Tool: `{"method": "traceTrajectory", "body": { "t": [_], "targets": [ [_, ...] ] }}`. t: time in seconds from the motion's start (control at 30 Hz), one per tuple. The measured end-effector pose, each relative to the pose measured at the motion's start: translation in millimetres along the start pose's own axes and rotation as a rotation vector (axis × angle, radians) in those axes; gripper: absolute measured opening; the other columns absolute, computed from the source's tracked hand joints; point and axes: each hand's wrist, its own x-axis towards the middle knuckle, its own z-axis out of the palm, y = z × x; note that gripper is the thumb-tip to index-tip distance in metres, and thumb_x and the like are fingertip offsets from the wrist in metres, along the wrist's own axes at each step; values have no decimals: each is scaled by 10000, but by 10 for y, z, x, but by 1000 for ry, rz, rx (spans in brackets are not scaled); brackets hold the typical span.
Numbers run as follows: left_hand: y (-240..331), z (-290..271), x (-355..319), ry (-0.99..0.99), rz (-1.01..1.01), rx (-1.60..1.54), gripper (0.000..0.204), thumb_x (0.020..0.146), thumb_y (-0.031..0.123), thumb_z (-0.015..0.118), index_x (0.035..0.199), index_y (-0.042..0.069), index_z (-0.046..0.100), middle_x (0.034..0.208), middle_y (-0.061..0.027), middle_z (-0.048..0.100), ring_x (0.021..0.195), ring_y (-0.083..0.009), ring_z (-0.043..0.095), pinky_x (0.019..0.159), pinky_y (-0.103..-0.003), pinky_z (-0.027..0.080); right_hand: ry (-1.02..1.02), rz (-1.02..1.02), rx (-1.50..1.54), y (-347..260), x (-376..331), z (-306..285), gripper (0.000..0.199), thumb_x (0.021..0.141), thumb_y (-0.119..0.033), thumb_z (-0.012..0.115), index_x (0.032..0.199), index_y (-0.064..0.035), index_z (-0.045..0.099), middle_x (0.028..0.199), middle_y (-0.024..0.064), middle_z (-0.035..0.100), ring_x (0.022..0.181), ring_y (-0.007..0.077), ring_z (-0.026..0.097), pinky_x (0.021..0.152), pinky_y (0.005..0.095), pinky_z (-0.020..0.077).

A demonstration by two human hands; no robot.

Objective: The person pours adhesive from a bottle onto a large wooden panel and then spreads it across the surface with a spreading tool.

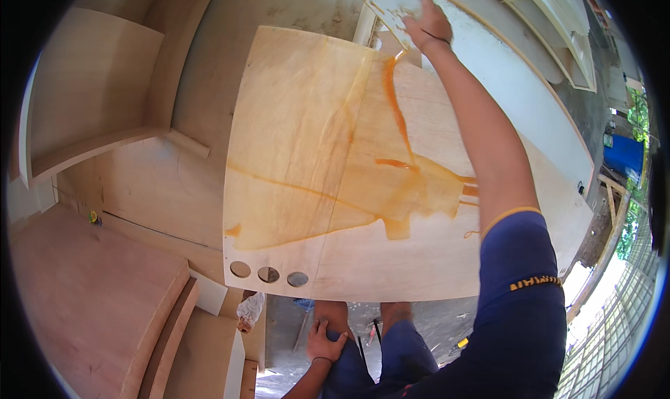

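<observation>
At the far edge of a large plywood panel (279, 120), my right hand (429, 27) grips a tilted whitish container (396, 6). Motion blurs the container a little, and its exact kind is unclear. From its lower corner an orange liquid (398, 109) runs onto the wood in a thick line. Amber wet patches spread over the panel's left and middle, with pale dry wood at the near and right parts. Three round holes (268, 274) pierce its near left corner. My left hand (325, 343) rests on my leg, fingers loosely apart, holding nothing.
Wooden cabinet parts (98, 78) stand at the left, with a reddish-brown board (91, 287) nearer. A white-faced panel (516, 92) lies beyond my right arm. A plastic-wrapped item (250, 311) is by the panel's near left corner. A blue barrel (623, 154) stands far right.
</observation>
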Motion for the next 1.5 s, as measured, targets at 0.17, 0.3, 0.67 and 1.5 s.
{"method": "traceTrajectory", "body": {
  "t": [0.17,0.3,0.67,1.5],
  "targets": [
    [71,37,-15,-4,-22,-18,708,643,501,704,1231,148,529,1373,-110,402,1243,-282,414,992,-396,390,-40,-351,-7,877,-1545,-380,439,762,-304,638,1112,-66,521,1062,156,569,996,355,540,818,446,454],
    [67,15,-10,-2,-25,-22,706,654,486,697,1244,144,514,1378,-123,393,1254,-292,393,998,-400,381,-540,-348,56,671,-2284,-445,391,742,-234,644,1092,-103,529,988,146,532,929,333,544,751,437,483],
    [198,110,-42,-6,-62,64,710,650,491,695,1243,141,521,1392,-110,383,1251,-293,403,1009,-394,375,-4,34,18,741,-273,-326,426,771,-306,622,1126,-101,508,1047,174,572,972,346,565,820,416,472],
    [386,436,-92,37,-69,97,683,640,470,712,1208,135,531,1353,-99,403,1239,-299,397,991,-401,384,-570,-257,90,2065,-2551,-864,441,739,-222,667,1146,-103,542,1087,157,553,1027,323,538,838,434,465]
  ]
}}
